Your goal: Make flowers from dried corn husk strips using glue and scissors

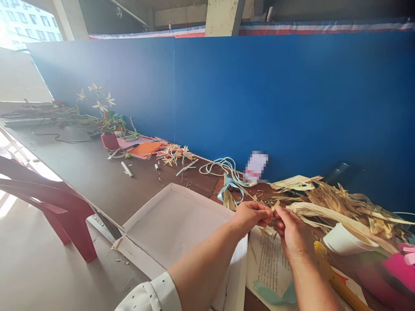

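Observation:
My left hand (pixel 251 216) and my right hand (pixel 292 231) meet over the brown table (pixel 97 172), fingers pinched together. Between the fingertips sits a small strip of dried husk (pixel 275 206); both hands grip it. A heap of dried corn husks (pixel 350 207) lies just right of my hands. Under my right hand lies a printed paper sheet (pixel 269 263). A shallow white cardboard box lid (pixel 175 224) sits under my left forearm.
A white cup (pixel 343 242) stands by the husks. Pale blue ribbon and cord (pixel 227 172) lie behind my hands. Further left are orange paper (pixel 145 148), a white marker (pixel 126 168), husk flowers (pixel 97 99). A red plastic chair (pixel 55 203) stands left. A blue partition (pixel 259 99) backs the table.

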The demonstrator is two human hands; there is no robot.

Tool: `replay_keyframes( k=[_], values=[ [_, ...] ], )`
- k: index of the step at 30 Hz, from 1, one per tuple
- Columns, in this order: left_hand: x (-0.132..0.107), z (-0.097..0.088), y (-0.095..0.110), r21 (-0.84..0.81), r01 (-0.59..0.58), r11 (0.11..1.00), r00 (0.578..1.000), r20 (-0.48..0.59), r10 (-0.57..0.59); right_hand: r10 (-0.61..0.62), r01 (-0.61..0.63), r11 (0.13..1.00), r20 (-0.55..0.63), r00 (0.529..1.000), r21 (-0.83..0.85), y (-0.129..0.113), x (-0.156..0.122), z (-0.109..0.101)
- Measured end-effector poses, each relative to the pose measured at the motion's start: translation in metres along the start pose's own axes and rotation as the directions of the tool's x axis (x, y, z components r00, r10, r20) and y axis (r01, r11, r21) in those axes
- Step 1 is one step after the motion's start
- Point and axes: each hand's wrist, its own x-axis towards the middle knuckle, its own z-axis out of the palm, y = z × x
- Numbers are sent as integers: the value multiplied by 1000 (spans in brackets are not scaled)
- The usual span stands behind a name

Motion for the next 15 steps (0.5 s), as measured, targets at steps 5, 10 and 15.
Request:
replay_keyframes(
  k=[5,10,15],
  values=[
    [0,0,1,1,-4,1000,1000,-7,4,3,-3,1000,-6,1000,-21,1,0,-2],
    [1,0,1,11,-17,1000,1000,-20,17,-4,4,998,10,1000,-60,1,-1,-2],
    [1,0,1,-6,-9,1000,1000,-26,9,-22,20,991,-12,1000,-130,3,0,-2]
  ],
)
